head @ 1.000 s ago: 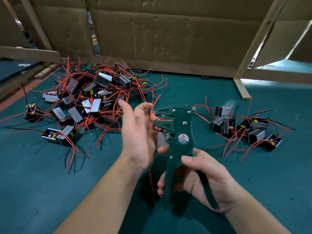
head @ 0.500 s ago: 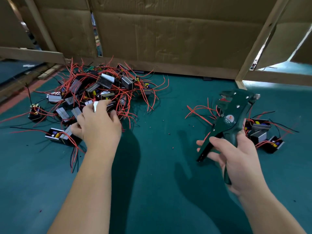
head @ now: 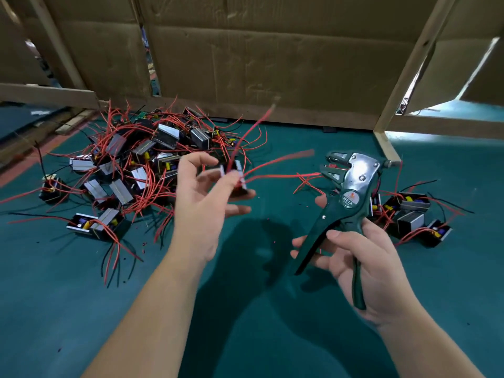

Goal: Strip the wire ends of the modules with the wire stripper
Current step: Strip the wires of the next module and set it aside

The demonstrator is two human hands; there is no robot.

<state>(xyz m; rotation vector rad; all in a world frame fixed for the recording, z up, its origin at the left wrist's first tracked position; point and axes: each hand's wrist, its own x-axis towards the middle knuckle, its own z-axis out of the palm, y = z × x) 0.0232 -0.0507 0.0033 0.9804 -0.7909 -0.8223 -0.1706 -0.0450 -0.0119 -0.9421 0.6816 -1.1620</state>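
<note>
My left hand (head: 203, 203) holds a small black module (head: 236, 178) in its fingertips above the green mat, blurred by motion. Its red wires (head: 275, 162) fan out up and to the right, toward the jaws of the wire stripper. My right hand (head: 362, 257) grips the dark green handles of the wire stripper (head: 344, 197), whose metal head points up and left with the jaws apart. A big tangled pile of modules (head: 141, 165) with red wires lies at the left. A smaller group of modules (head: 409, 214) lies at the right, behind the stripper.
The work surface is a green mat (head: 245, 309) dotted with small insulation scraps. Cardboard walls (head: 272, 55) and wooden battens (head: 403, 77) close off the back. A wooden rail (head: 46, 95) runs along the far left.
My left hand has lifted a module out of the left pile and carried it to the centre. My right hand has brought the stripper in toward it, leftward and lower.
</note>
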